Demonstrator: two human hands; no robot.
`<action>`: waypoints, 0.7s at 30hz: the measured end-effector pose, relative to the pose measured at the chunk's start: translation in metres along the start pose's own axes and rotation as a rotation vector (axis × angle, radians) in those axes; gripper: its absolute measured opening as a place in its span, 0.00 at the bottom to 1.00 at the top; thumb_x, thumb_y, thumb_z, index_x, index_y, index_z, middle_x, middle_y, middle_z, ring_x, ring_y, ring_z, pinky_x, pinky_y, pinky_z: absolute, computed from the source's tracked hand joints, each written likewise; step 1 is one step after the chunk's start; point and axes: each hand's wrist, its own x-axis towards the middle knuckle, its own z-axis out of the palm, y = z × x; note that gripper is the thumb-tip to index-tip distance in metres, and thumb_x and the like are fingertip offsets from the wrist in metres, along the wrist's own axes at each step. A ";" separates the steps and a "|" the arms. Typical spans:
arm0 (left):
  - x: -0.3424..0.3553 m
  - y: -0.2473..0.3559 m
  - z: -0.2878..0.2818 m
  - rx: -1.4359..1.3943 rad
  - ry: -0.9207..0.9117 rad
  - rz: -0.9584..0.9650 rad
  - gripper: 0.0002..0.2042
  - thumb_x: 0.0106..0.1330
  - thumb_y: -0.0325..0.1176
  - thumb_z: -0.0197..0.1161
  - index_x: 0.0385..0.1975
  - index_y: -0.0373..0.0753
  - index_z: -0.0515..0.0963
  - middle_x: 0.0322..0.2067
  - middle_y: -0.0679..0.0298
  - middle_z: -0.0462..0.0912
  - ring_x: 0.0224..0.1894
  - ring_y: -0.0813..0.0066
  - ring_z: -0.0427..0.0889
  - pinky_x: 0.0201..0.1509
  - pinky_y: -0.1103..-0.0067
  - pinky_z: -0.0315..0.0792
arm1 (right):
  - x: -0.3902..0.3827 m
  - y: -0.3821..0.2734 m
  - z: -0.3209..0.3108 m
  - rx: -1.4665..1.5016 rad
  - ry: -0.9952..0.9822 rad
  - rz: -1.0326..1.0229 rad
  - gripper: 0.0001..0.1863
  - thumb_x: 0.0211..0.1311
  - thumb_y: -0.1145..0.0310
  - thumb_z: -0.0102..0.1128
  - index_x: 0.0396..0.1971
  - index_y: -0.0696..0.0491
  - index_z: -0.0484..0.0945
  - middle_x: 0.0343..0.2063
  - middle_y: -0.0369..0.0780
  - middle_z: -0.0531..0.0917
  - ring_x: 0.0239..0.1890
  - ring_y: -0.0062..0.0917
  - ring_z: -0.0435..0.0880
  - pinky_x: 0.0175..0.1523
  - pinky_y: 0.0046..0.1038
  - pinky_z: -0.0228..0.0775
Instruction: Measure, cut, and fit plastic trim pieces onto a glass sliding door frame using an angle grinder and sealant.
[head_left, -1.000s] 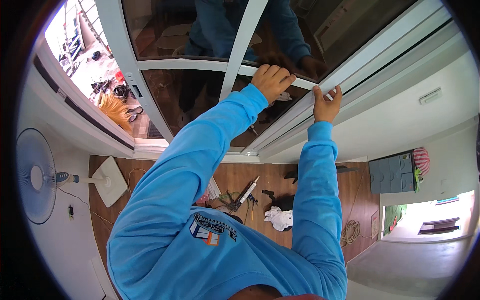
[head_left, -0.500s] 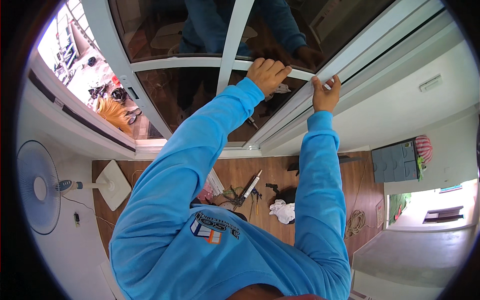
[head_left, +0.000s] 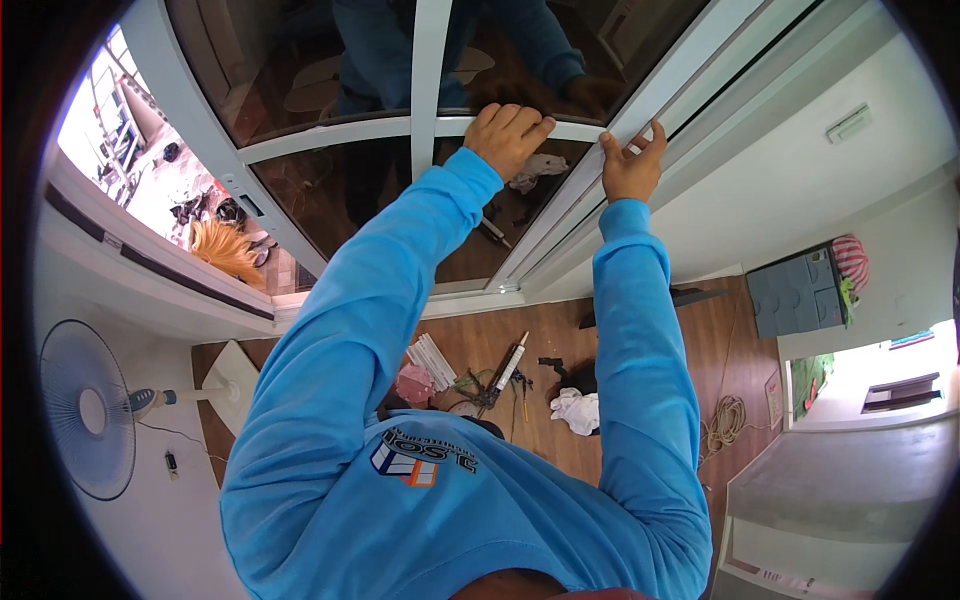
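In front of me stands a white-framed sliding door (head_left: pixel 428 60) with dark glass panes that reflect my blue sleeves. My left hand (head_left: pixel 508 140) is closed over the door's crossbar (head_left: pixel 340 133), its fingers bent across the top. Just to the right, my right hand (head_left: pixel 632 170) grips the door's side stile (head_left: pixel 662 88), thumb on one side and fingers on the other. Its fingertips are partly hidden by the frame. A latch plate (head_left: pixel 243 196) shows on the door's left edge.
A fan (head_left: pixel 90 410) stands at the left. On the wooden floor lie a sealant tube (head_left: pixel 512 362), a white cloth (head_left: pixel 577 412) and a coiled cord (head_left: pixel 725 425). Grey drawers (head_left: pixel 797 297) stand at the right. Beyond the left opening lies a straw-coloured bristly bundle (head_left: pixel 222 250).
The whole view has shifted slightly, so the door and both hands appear farther left and a little higher. Both hands keep their places on the door frame.
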 end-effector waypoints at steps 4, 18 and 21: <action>-0.013 0.043 -0.027 -0.150 0.233 -0.470 0.11 0.49 0.34 0.65 0.34 0.43 0.79 0.35 0.68 0.76 0.39 0.70 0.73 0.45 0.72 0.65 | -0.003 0.004 -0.003 0.009 0.068 -0.001 0.40 0.43 0.64 0.72 0.57 0.54 0.60 0.38 0.46 0.78 0.36 0.35 0.80 0.44 0.33 0.72; -0.004 0.029 -0.014 -0.261 0.301 -1.758 0.29 0.52 0.61 0.58 0.19 0.33 0.77 0.24 0.50 0.80 0.33 0.51 0.79 0.40 0.64 0.71 | 0.008 0.017 0.000 -0.192 -0.024 -0.117 0.34 0.47 0.57 0.68 0.50 0.62 0.67 0.42 0.46 0.76 0.44 0.35 0.77 0.50 0.33 0.68; -0.004 0.031 -0.023 -0.292 0.333 -1.726 0.29 0.53 0.61 0.58 0.17 0.34 0.76 0.21 0.52 0.79 0.29 0.53 0.78 0.38 0.64 0.70 | 0.005 0.010 -0.003 -0.220 -0.057 -0.072 0.34 0.48 0.57 0.67 0.51 0.62 0.67 0.43 0.47 0.76 0.45 0.36 0.77 0.51 0.34 0.68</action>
